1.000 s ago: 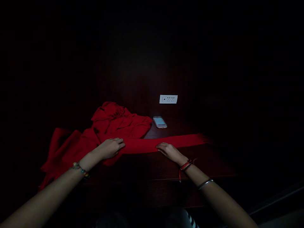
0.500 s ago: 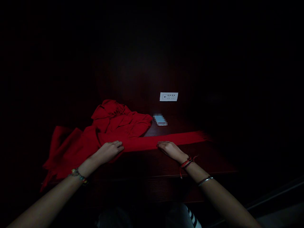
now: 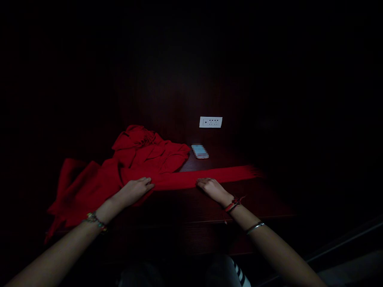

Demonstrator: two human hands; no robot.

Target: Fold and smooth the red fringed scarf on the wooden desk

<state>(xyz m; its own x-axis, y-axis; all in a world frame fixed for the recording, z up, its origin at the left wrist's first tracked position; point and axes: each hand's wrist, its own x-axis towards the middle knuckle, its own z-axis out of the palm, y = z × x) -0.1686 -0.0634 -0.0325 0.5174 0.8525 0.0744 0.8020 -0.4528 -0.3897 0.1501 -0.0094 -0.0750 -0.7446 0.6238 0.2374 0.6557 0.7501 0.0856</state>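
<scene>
A long red scarf lies across a dark wooden table, one end stretched flat to the right, the rest bunched in a heap at the left and back. My left hand rests on the scarf where the flat strip meets the heap, fingers curled over the cloth. My right hand presses on the strip's near edge, fingers bent down onto it. Both wrists wear bracelets.
A phone lies behind the scarf near the back of the table. A white socket plate sits on the dark wall above it. The room is very dark; the table's front edge runs just below my wrists.
Both hands have stayed on the scarf and shifted slightly toward me and left. The strip lies much as before.
</scene>
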